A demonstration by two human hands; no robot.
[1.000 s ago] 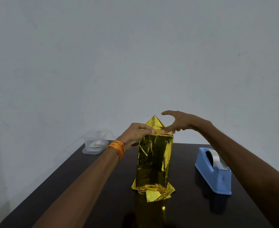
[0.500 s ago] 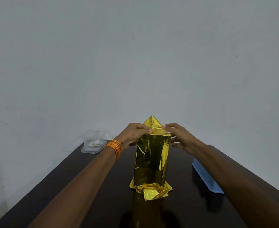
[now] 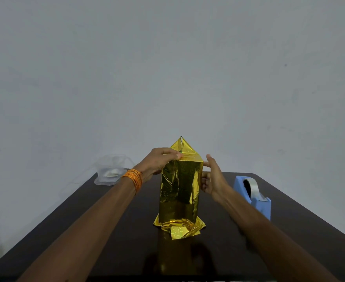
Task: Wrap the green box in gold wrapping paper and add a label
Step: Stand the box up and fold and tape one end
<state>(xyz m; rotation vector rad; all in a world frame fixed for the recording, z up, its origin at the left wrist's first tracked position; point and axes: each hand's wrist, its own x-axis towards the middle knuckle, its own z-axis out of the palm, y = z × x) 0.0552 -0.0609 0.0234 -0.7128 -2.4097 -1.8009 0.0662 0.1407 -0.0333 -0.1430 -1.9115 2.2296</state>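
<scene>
Head view: upright gold-wrapped box point(image 3: 179, 186), left hand point(image 3: 159, 162) curled over its top edge, right hand point(image 3: 212, 180) flat, open against its right side.

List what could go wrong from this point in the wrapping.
1. The wrapped box stands tall on crumpled paper; pressure from the left hand might tip it.
2. The top flap sticks up, not yet folded down; it may crease badly if the right hand leaves for the tape dispenser.
</scene>
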